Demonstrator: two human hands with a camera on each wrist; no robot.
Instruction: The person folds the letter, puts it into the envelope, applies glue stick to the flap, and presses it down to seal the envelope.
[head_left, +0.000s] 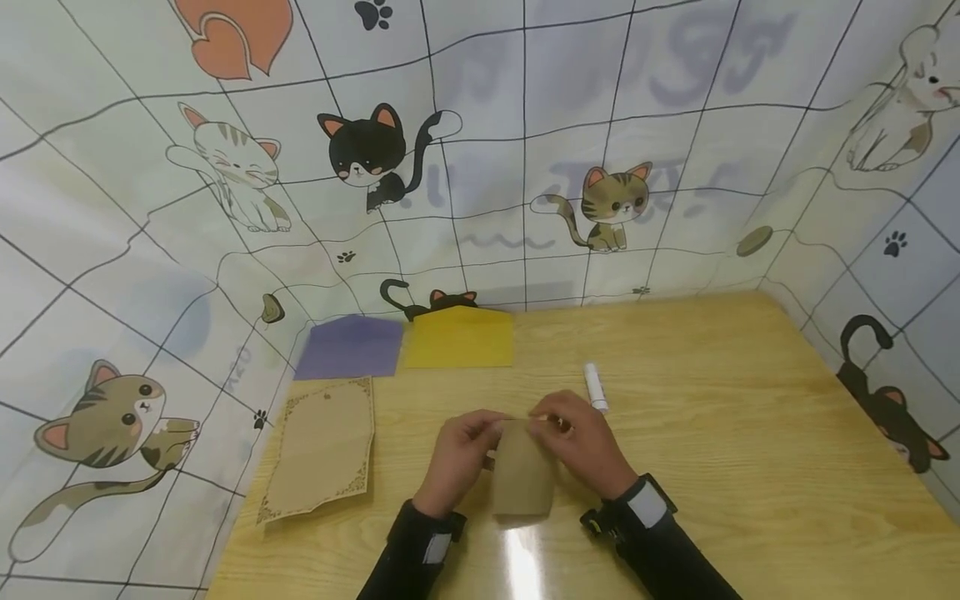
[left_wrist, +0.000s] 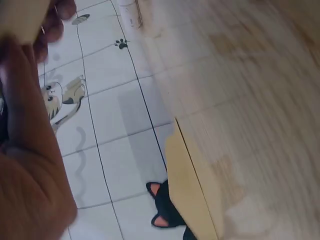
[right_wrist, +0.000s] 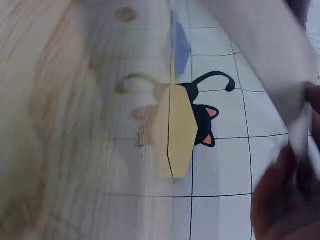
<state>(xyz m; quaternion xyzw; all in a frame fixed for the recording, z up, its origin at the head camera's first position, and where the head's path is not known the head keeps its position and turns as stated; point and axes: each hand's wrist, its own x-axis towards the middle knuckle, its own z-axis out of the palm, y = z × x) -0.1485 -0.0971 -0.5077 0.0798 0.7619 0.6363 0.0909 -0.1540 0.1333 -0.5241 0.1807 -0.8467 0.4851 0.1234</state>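
Observation:
A folded piece of brown paper (head_left: pixel 522 475) hangs between my two hands above the table's front part. My left hand (head_left: pixel 459 454) pinches its upper left corner between thumb and fingers. At the upper right corner, my right hand (head_left: pixel 585 437) pinches it in the same way. The left wrist view has part of the paper (left_wrist: pixel 20 17) in its top left corner, beside the left hand (left_wrist: pixel 30 130). In the right wrist view the paper (right_wrist: pixel 270 60) is blurred and slants down to the right hand (right_wrist: pixel 277 200). What lies inside the fold is hidden.
A creased brown sheet with a decorated border (head_left: pixel 321 450) lies on the wooden table (head_left: pixel 720 467) at left. A purple envelope (head_left: pixel 350 350) and a yellow envelope (head_left: pixel 460 340) lie along the back edge. Just beyond my right hand is a white capped tube (head_left: pixel 595 386). Cat-print sheeting (head_left: pixel 495 158) surrounds the table.

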